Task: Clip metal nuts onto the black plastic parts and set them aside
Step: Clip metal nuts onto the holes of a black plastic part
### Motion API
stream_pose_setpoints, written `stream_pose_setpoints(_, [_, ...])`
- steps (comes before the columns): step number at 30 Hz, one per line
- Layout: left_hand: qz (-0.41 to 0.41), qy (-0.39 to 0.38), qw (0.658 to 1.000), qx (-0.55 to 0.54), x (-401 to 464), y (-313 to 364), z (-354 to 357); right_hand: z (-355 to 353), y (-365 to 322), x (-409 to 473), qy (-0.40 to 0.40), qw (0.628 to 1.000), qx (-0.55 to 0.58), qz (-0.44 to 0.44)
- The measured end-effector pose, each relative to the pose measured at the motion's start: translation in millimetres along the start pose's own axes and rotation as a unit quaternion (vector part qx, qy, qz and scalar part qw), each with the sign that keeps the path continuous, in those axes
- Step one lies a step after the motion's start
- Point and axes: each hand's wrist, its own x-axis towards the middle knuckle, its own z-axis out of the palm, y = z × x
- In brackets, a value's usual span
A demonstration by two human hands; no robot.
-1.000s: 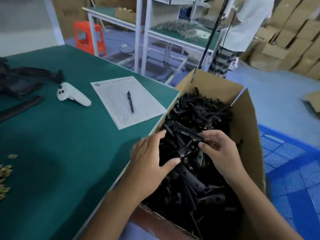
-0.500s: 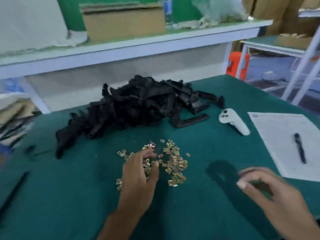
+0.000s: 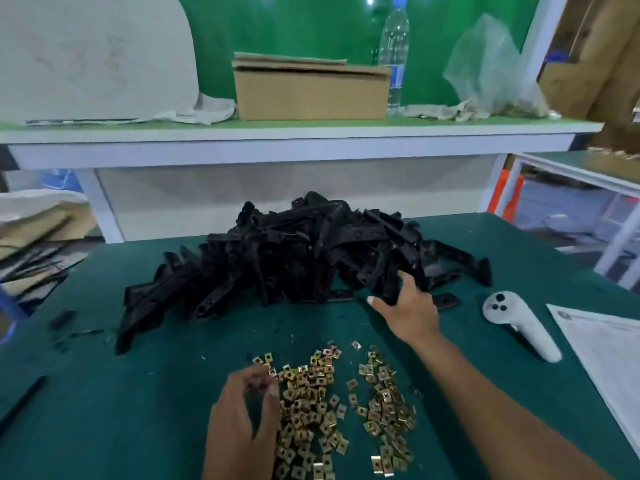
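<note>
On green mat — hands: right [image 3: 410, 308] reaches black parts [image 3: 298, 261], left [image 3: 242, 420] at nuts [image 3: 322, 403].

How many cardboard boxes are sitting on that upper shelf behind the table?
1. A closed cardboard box sits mid-shelf, left of the water bottle. More cardboard stands at far right, beyond the shelf; others may be hidden.

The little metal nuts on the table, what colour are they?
The metal nuts are brassy gold, clearest in the head view.

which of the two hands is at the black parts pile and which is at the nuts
The right hand reaches into the black parts pile; the left hand is over the metal nuts, fingers curled at their edge.
</note>
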Motion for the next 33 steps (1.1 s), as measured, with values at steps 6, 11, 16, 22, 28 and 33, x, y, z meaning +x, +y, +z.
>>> stream_pose_setpoints(6, [0.071,0.024,0.997,0.012,-3,-6,1,-17,-1,-56,0.097,0.980,0.149,-0.089])
stream_pose_setpoints(11, [0.157,-0.010,0.987,-0.037,-20,13,7,-25,-48,-156,-0.153,0.926,0.271,-0.212])
stream_pose_setpoints(16, [0.058,0.122,0.974,-0.183,-14,13,-8,-35,-58,-167,-0.224,0.903,0.223,-0.290])
stream_pose_setpoints(22, [-0.053,0.089,0.946,-0.308,12,-2,-21,5,-20,-138,-0.232,0.911,-0.088,-0.330])
stream_pose_setpoints(28, [-0.063,0.037,0.938,-0.339,10,-7,-13,22,-18,-127,-0.174,0.896,-0.142,-0.382])
stream_pose_setpoints(33, [-0.037,0.012,0.943,-0.332,7,-5,-13,27,-22,-126,-0.154,0.894,-0.107,-0.408])
